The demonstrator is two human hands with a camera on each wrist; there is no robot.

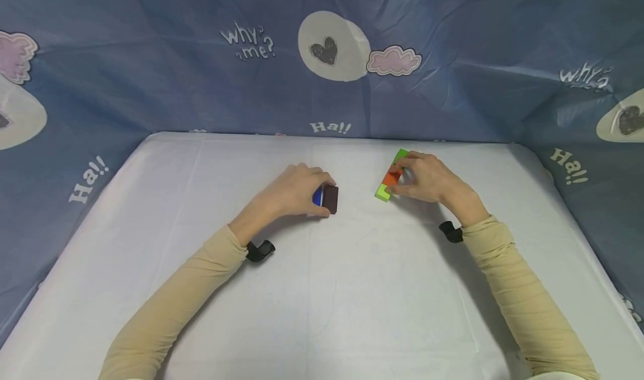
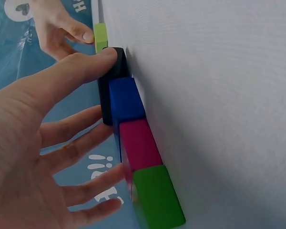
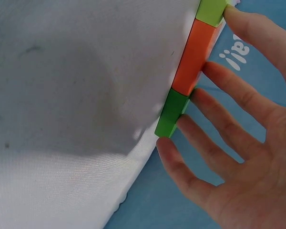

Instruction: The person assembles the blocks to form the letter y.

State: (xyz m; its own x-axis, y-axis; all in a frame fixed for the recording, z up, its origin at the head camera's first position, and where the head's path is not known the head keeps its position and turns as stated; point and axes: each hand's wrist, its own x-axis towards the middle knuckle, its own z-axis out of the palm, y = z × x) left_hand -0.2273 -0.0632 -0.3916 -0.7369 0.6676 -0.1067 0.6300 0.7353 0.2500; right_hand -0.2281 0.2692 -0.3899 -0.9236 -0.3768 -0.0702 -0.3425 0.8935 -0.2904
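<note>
One white table (image 1: 302, 290) is spread beneath a four-block row (image 2: 140, 143) and a three-block row (image 3: 193, 57), both toward its far side. On the longer, the dark end block (image 2: 117, 70) is pinched between thumb and fingers by the left hand (image 1: 297, 190), seemingly to steady the line; the shorter is touched along its length by the right hand (image 1: 426, 177), perhaps to keep it straight, though whether those fingers grip cannot be told.

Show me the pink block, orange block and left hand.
Pink block (image 2: 140, 144), left wrist view: middle of face.
Orange block (image 3: 195, 57), right wrist view: middle of face.
Left hand (image 1: 296, 190), head view: back of hand.
</note>
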